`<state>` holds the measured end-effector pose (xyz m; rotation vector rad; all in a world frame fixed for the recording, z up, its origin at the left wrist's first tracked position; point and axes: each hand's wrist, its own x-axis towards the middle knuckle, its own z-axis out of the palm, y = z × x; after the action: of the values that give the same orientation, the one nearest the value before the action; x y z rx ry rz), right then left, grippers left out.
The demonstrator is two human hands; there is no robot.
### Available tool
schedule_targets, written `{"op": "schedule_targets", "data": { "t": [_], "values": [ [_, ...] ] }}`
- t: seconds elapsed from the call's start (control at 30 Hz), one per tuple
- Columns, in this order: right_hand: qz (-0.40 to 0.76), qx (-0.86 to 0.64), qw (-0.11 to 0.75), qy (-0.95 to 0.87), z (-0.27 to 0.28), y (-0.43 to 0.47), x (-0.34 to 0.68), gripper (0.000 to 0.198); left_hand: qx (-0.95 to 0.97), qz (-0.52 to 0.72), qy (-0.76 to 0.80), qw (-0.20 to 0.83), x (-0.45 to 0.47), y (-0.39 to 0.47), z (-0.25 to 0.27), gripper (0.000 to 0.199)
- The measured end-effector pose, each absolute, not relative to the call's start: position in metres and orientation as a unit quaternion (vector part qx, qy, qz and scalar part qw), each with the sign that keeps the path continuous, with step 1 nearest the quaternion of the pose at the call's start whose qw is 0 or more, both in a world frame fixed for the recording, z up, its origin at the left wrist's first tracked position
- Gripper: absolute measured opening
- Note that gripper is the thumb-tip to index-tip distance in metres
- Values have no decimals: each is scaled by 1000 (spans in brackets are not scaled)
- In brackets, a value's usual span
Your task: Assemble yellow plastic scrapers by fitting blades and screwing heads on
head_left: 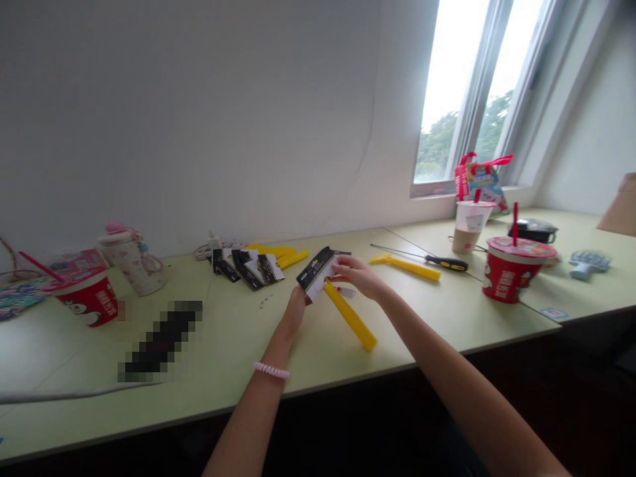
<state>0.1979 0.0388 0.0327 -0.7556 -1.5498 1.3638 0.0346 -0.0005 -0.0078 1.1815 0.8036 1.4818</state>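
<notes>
My left hand (296,303) grips the lower left edge of a black-and-white printed packaging card (315,273), held tilted above the table. My right hand (356,273) has its fingers closed at the card's right edge. A yellow plastic-handled tool (352,319) slants down to the right from beneath the card; its upper end is hidden by the card and fingers. Whether a hand also holds this tool I cannot make out. Just behind it, a small clear-and-red item (346,291) lies on the table. Tiny metal bits (266,301) are scattered left of my left hand.
Several similar cards (248,266) and yellow handles (293,257) lie by the wall. Another yellow tool (412,268) and a screwdriver (447,263) lie to the right. Red cups (515,275) stand at both sides; a tumbler (132,262) stands left. The table's front edge (338,384) is close.
</notes>
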Motion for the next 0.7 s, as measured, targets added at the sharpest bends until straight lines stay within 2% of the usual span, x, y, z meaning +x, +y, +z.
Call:
{"op": "schedule_targets", "data": {
  "t": [0.13,0.23,0.3,0.33,0.43,0.5,0.6,0.7],
  "values": [
    [484,-348,476,-647,37,45,199,16,440,627,311,563,23,3,-5,65],
    [409,-389,493,-662,31,50,197,11,431,615,333,571,19,3,-5,57],
    [371,-402,496,-674,26,51,194,9,443,597,350,569,20,3,-6,61],
    [355,-409,495,-680,24,52,193,10,446,591,357,570,21,3,-7,65],
    [276,-417,498,-708,23,47,191,29,419,627,368,544,20,8,-8,69],
    [167,-396,516,-740,27,39,193,36,374,697,367,491,12,17,-9,64],
    [-27,-349,546,-762,35,23,201,33,283,794,389,372,-8,37,-12,46],
    [-117,-331,532,-771,38,14,214,29,209,822,430,309,-34,60,-14,33]
  ]
}}
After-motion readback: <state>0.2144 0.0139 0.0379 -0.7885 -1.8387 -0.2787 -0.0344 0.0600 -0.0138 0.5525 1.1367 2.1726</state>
